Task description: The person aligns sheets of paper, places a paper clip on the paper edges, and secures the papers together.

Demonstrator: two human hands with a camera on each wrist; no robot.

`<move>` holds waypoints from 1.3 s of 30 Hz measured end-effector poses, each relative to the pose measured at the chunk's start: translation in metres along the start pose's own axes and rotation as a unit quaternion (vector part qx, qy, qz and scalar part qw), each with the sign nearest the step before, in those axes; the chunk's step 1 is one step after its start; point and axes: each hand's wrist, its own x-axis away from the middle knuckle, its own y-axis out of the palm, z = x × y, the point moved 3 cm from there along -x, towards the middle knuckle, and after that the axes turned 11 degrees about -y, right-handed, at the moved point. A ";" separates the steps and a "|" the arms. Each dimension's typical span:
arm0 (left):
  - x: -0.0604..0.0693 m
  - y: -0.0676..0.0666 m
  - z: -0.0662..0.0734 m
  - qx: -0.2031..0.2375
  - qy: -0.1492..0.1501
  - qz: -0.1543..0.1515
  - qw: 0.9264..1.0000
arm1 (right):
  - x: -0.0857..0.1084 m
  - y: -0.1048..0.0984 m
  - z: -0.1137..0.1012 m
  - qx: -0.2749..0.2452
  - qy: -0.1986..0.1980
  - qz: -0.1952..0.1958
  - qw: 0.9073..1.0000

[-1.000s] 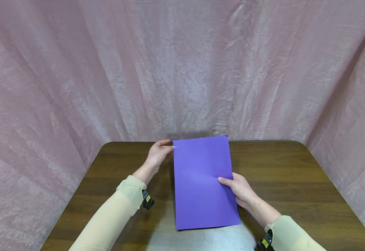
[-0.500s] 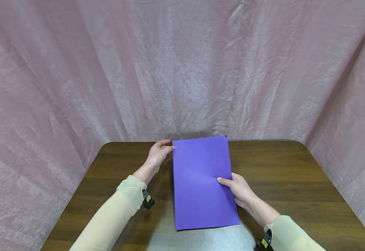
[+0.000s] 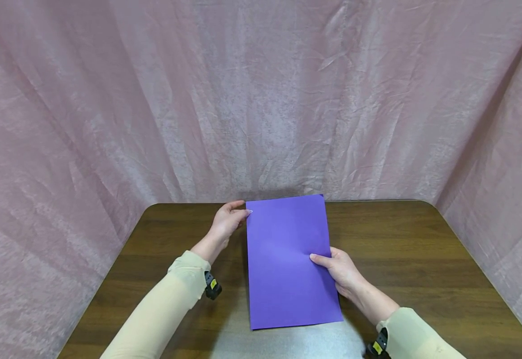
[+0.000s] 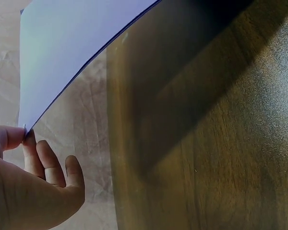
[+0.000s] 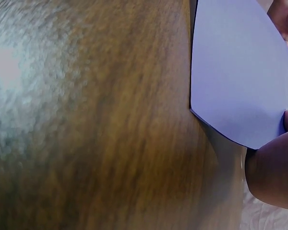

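A purple sheet of paper, perhaps more than one layer, is held tilted above the table between both hands. At its far left corner the left hand pinches a small pale paper clip together with the paper's edge. In the left wrist view the thumb and index finger meet at the corner, with the clip between them. The right hand grips the right edge, thumb on top and the other fingers hidden underneath. The right wrist view shows the paper bending near that thumb.
The brown wooden table has rounded far corners. Behind it and at the sides hangs a pink velvety curtain. Light glares off the table's near part. Each wrist wears a small black camera.
The paper shifts very slightly to the left in the head view. Both hands keep their hold at the same places on it.
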 end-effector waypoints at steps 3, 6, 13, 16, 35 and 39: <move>-0.001 0.001 -0.001 -0.006 -0.004 -0.001 1.000 | 0.001 0.000 -0.001 0.000 0.001 0.002 1.000; -0.002 0.002 -0.002 -0.007 -0.005 -0.002 1.000 | 0.002 0.001 -0.002 -0.001 0.000 0.002 1.000; -0.004 0.001 -0.003 -0.007 -0.006 -0.002 1.000 | 0.003 0.001 -0.003 -0.006 -0.002 -0.001 1.000; -0.004 0.000 -0.004 0.001 -0.005 0.000 1.000 | 0.002 0.002 -0.003 -0.008 -0.006 -0.002 1.000; -0.002 -0.003 -0.008 0.057 -0.009 -0.015 0.998 | 0.001 0.000 -0.004 -0.001 -0.005 0.008 1.000; -0.002 -0.007 -0.010 0.062 -0.014 -0.011 0.998 | 0.002 -0.001 -0.005 -0.003 -0.010 0.001 1.000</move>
